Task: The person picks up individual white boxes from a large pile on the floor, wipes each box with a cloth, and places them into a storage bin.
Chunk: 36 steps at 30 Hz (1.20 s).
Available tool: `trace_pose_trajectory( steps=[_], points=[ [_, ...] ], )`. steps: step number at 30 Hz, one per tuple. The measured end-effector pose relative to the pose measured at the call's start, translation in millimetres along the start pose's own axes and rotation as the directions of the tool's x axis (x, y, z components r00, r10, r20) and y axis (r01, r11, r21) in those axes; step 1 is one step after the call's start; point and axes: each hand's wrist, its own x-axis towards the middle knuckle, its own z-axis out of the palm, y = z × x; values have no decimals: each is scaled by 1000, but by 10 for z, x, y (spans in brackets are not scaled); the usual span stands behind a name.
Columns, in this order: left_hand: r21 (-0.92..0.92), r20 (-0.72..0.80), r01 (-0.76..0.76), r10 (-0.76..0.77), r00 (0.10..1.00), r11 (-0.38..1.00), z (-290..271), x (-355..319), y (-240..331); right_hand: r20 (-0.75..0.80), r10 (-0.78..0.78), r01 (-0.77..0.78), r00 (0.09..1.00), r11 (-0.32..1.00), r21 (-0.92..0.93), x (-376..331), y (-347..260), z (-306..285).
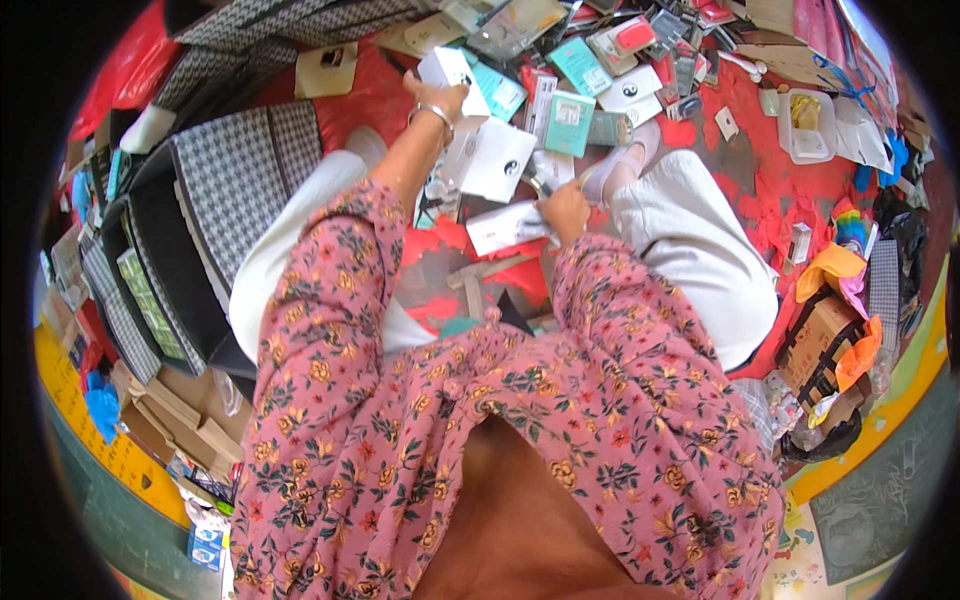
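My left hand [438, 103], with a bangle at its wrist, reaches forward and grips a white box [452, 72] above the pile. Closer to me, my right hand [566, 212] is closed on the end of a flat white box [505, 228]. A small grey and silver item [540, 177] lies against that hand's fingers; its kind is unclear. Between my hands sits a white box with a round black emblem [498, 160]. Teal boxes [570, 124] and another white box with a similar emblem [632, 87] lie just beyond.
A black-and-white checked fabric case [245, 165] stands at my left. On my right are a clear plastic tub [806, 125] and a brown cardboard box [820, 345]. Torn red sheeting [745, 110] covers the floor, and my legs in white trousers flank the pile.
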Motion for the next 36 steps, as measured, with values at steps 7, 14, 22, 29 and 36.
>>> trace_pose_trajectory(
  steps=[7,14,22,29,36],
  points=[
    [70,89,-185,179,980,980,235,355,-413,-50,93,-87,994,989,121,-143,-32,59],
    [92,161,-99,84,983,991,110,199,23,-120,34,-24,992,996,82,2,-7,-61],
    [-271,315,-302,380,870,914,-517,-894,1129,-171,150,-34,974,840,541,222,-158,-635],
    [-456,478,-33,276,834,890,-1032,-1398,966,145,-402,-7,904,325,946,-188,-764,-2055],
    [-359,618,-49,277,736,932,-831,-1181,816,363,-768,-256,528,264,930,-541,-1225,-2570]
  ],
)
